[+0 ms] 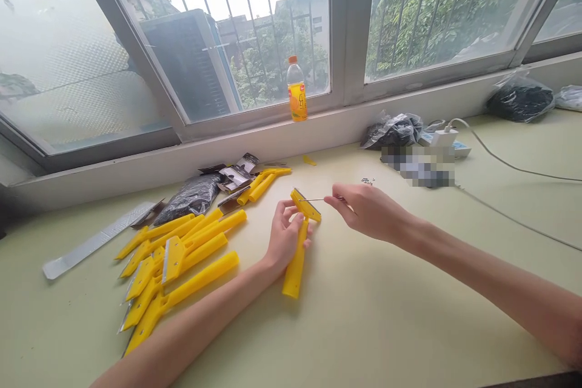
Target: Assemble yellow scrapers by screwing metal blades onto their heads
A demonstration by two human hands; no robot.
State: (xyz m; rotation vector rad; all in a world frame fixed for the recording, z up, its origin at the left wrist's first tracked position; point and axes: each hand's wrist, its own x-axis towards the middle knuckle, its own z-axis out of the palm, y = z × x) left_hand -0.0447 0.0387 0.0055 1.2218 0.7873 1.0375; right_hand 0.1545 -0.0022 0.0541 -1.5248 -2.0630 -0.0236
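Observation:
My left hand (pixel 287 233) is closed around the neck of a yellow scraper (pixel 295 260), its head tilted up and its handle pointing toward me. Pinched in my right hand (pixel 364 209) is a thin screwdriver (pixel 313 199); its shaft points left and the tip meets the scraper's head. The fingers hide most of the screwdriver's handle. Left of my left hand lies a pile of yellow scrapers (pixel 200 284), several with blades along their heads. A few tiny screws (pixel 368 181) lie on the table beyond my right hand.
Behind the pile are a bag of black parts (pixel 188 199), blade packets (pixel 237 174) and more yellow handles (pixel 264 187). A long clear strip (pixel 97 242) lies at left. An orange drink bottle (pixel 297 94) stands on the sill. At right are a power strip (pixel 460 148), cables and another black-filled bag (pixel 393 131).

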